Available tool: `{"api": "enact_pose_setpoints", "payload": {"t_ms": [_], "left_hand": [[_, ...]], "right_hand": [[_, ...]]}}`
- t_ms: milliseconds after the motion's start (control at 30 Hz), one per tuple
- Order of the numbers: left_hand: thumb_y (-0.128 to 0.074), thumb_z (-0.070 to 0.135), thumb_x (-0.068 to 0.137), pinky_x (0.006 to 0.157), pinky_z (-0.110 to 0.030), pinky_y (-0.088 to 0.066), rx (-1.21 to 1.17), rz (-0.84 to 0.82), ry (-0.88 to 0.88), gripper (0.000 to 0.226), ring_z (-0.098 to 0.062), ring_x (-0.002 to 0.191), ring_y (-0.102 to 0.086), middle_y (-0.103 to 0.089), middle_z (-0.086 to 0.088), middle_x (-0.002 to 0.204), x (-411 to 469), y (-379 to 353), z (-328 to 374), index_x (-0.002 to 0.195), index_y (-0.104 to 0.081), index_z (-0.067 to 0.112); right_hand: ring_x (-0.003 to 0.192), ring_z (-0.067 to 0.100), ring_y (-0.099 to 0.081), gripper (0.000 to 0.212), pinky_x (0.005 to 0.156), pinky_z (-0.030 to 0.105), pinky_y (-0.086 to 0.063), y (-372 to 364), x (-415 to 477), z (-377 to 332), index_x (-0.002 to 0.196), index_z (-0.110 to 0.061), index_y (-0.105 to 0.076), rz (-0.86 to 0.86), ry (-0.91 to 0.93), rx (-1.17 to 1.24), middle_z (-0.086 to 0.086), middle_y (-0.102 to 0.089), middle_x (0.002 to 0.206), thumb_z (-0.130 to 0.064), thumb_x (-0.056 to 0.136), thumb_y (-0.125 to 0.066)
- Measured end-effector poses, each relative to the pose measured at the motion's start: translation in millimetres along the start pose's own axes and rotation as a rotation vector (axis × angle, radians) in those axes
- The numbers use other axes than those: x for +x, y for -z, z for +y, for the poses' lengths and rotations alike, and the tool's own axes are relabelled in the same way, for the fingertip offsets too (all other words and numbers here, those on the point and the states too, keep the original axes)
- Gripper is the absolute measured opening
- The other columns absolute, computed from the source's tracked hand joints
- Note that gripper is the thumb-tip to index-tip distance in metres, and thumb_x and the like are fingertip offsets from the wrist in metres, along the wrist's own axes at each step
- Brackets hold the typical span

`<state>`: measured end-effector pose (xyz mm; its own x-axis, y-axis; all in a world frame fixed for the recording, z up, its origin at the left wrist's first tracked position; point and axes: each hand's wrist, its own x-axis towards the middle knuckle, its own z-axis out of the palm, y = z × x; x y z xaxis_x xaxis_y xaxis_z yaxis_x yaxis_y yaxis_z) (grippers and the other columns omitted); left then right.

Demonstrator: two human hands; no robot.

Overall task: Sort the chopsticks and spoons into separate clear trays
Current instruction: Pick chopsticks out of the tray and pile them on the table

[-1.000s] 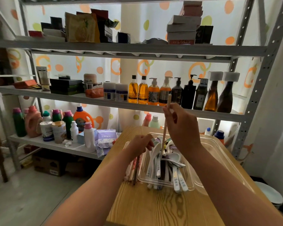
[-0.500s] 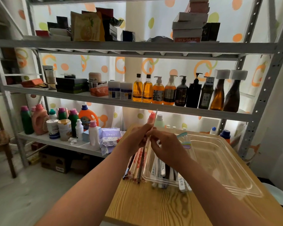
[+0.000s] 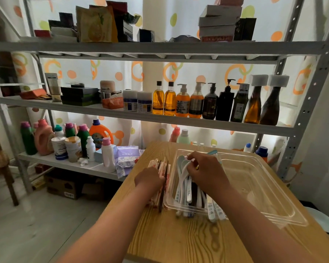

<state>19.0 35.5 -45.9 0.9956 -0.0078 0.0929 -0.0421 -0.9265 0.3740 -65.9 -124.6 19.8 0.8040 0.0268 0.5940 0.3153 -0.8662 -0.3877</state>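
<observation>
Chopsticks [image 3: 162, 179] lie bundled on the table [image 3: 178, 243], just left of the clear tray [image 3: 254, 186] that holds the spoons [image 3: 182, 179]. Your left hand [image 3: 149, 179] covers the bundle, fingers hidden: grip unclear. Your right hand [image 3: 205, 171] curls among the spoon bowls; contents unclear. Risk: spoon handles overhang the near rim, so a tug may spill them.

Left hand [image 3: 150, 177]: parts from the right, drops from mid-air, now closes over the chopsticks [image 3: 162, 168] on the worktop [image 3: 178, 240]. Right hand [image 3: 205, 169]: single upright chopstick gone from it; lowers into the clear tray [image 3: 254, 179], fingers curled on the spoons [image 3: 182, 168].
</observation>
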Motion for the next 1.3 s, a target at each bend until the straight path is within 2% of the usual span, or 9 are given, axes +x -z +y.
{"api": "enact_pose_setpoints", "payload": {"t_ms": [333,500,600,1000,1033,1133,1167,1233,1300], "left_hand": [[-0.049,0.038,0.095,0.072,-0.03,-0.042,0.242,0.01,-0.064,0.033,-0.023,0.102,-0.061,-0.061,-0.004,0.117,-9,-7,11,0.116,-0.059,0.014],[-0.051,0.043,0.093,0.077,-0.031,-0.044,0.278,-0.003,-0.062,0.039,-0.025,0.107,-0.06,-0.06,-0.005,0.121,-8,-7,9,0.12,-0.057,0.016],[-0.052,0.049,0.091,0.079,-0.031,-0.045,0.268,-0.019,-0.061,0.043,-0.025,0.106,-0.06,-0.061,-0.006,0.119,-5,-7,6,0.119,-0.058,0.017],[-0.059,0.052,0.088,0.08,-0.034,-0.049,0.283,0.001,-0.056,0.049,-0.025,0.106,-0.06,-0.062,-0.006,0.119,-1,-4,2,0.123,-0.053,0.017],[-0.059,0.051,0.089,0.08,-0.034,-0.049,0.276,0.006,-0.059,0.049,-0.025,0.106,-0.061,-0.062,-0.006,0.119,0,-4,3,0.123,-0.052,0.017],[-0.058,0.05,0.09,0.08,-0.034,-0.051,0.256,0.02,-0.076,0.046,-0.025,0.104,-0.062,-0.063,-0.006,0.117,1,-3,6,0.121,-0.054,0.017],[-0.056,0.05,0.091,0.08,-0.034,-0.051,0.235,0.027,-0.078,0.044,-0.025,0.103,-0.062,-0.063,-0.006,0.116,2,-2,7,0.12,-0.055,0.016],[-0.047,0.048,0.094,0.079,-0.034,-0.05,0.134,0.053,-0.081,0.041,-0.026,0.1,-0.062,-0.064,-0.007,0.113,3,1,11,0.117,-0.056,0.015],[-0.042,0.043,0.094,0.08,-0.035,-0.05,0.003,0.073,-0.085,0.038,-0.027,0.098,-0.062,-0.065,-0.007,0.111,3,3,17,0.115,-0.057,0.014]], "right_hand": [[0.086,0.019,-0.066,0.026,0.076,0.029,-0.054,0,-8,9,0.111,-0.013,-0.066,-0.071,-0.085,-0.07,0.007,-0.07,0.099,-0.022,0.09,-0.055],[0.092,0.025,-0.06,0.027,0.069,0.028,-0.044,1,-13,9,0.109,-0.013,-0.061,-0.217,-0.185,-0.29,0.011,-0.062,0.105,-0.024,0.086,-0.053],[0.108,0.026,-0.051,0.036,0.083,0.033,-0.045,-3,-20,6,0.119,-0.017,-0.054,-0.303,-0.221,-0.467,0.009,-0.055,0.119,-0.031,0.085,-0.057],[0.118,0.026,-0.044,0.04,0.094,0.034,-0.036,-9,-31,34,0.131,-0.024,-0.046,-0.36,0.018,-0.672,0.007,-0.048,0.125,-0.03,0.092,-0.052],[0.112,0.027,-0.05,0.039,0.09,0.035,-0.04,-8,-29,34,0.125,-0.024,-0.054,-0.358,0.045,-0.689,0.008,-0.053,0.118,-0.028,0.087,-0.06],[0.075,0.026,-0.063,0.05,0.061,0.038,-0.051,-8,-23,37,0.083,-0.019,-0.073,-0.336,0.086,-0.708,0.009,-0.064,0.08,-0.017,0.037,-0.092],[0.079,0.027,-0.063,0.048,0.064,0.038,-0.052,-9,-23,36,0.085,-0.016,-0.073,-0.369,0.099,-0.7,0.009,-0.065,0.083,-0.013,0.041,-0.091],[0.103,0.027,-0.056,0.035,0.086,0.038,-0.047,-12,-24,29,0.106,-0.011,-0.067,-0.404,0.125,-0.622,0.01,-0.062,0.106,-0.009,0.072,-0.074],[0.108,0.023,-0.055,0.028,0.092,0.032,-0.045,-19,-22,22,0.115,-0.009,-0.062,-0.434,0.076,-0.526,0.008,-0.06,0.114,-0.008,0.087,-0.061]]}}
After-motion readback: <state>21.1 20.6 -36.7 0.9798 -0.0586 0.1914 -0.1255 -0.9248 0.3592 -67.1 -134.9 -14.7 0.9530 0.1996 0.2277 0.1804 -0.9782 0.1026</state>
